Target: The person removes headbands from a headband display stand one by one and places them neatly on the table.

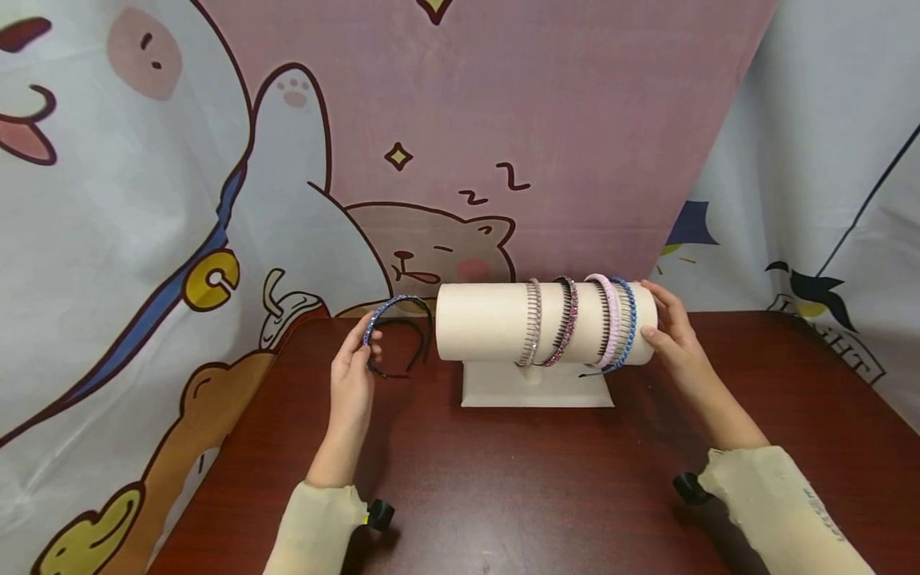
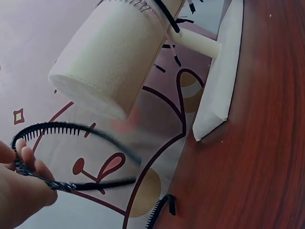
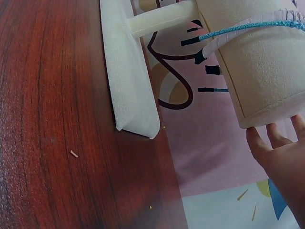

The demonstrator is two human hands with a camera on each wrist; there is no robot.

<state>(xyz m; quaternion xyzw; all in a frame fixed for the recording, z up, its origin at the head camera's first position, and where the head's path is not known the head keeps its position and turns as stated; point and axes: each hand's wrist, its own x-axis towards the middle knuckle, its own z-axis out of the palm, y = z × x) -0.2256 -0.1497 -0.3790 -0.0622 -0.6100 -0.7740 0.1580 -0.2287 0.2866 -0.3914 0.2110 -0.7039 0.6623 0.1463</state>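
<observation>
My left hand (image 1: 352,363) pinches a dark blue glittery headband (image 2: 45,128) with comb teeth along its inside, its two ends pointing toward the roll. To the right stands a cream headband display stand (image 1: 481,323), a padded roll on a post and flat base. My right hand (image 1: 676,327) holds the roll's right end, thumb at the front and fingers behind. Around the roll sit a silvery pink headband (image 1: 533,323), a dark red one (image 1: 569,323), a pale pink one (image 1: 611,319) and a bright blue one (image 1: 629,323). The roll's left end is bare.
Another black toothed headband (image 2: 164,210) lies on the brown table (image 1: 532,479) near the left hand. A cartoon-printed cloth (image 1: 575,136) hangs behind the table's back edge. Tiny scraps (image 3: 74,153) dot the tabletop near the stand's base.
</observation>
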